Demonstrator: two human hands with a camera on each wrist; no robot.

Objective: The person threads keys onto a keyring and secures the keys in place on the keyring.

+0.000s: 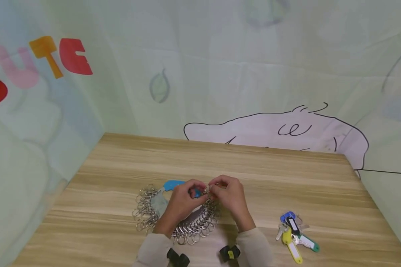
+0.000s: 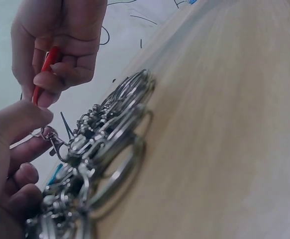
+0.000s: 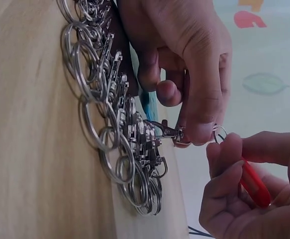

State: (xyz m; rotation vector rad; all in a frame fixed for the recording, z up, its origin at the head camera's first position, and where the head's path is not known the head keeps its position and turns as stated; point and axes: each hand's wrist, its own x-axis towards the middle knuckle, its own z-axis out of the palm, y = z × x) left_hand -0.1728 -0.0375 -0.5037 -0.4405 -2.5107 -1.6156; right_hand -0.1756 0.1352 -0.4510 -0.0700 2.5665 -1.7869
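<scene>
Both hands meet over a round holder hung with many metal swivel clasps and key rings (image 1: 192, 228). Between thumb and forefinger, my left hand (image 1: 183, 202) pinches the ring end of one swivel clasp (image 3: 172, 132), which sticks out from the row. A red key tag (image 3: 255, 185) is gripped in the curled fingers of my right hand (image 1: 230, 193). From that tag a thin metal ring (image 3: 220, 130) reaches to the left fingertips; whether it is linked to the clasp is hidden by them. The left wrist view shows the same red tag (image 2: 48, 64) in the right fingers.
To the right on the wooden table (image 1: 120, 155) lies a pile of keys with a yellow tag (image 1: 292, 246), a green tag (image 1: 308, 243), a black tag (image 1: 292, 225) and a blue tag (image 1: 288, 216). A blue strip (image 1: 172, 184) shows behind the left hand. A printed cloth (image 1: 137, 74) hangs behind.
</scene>
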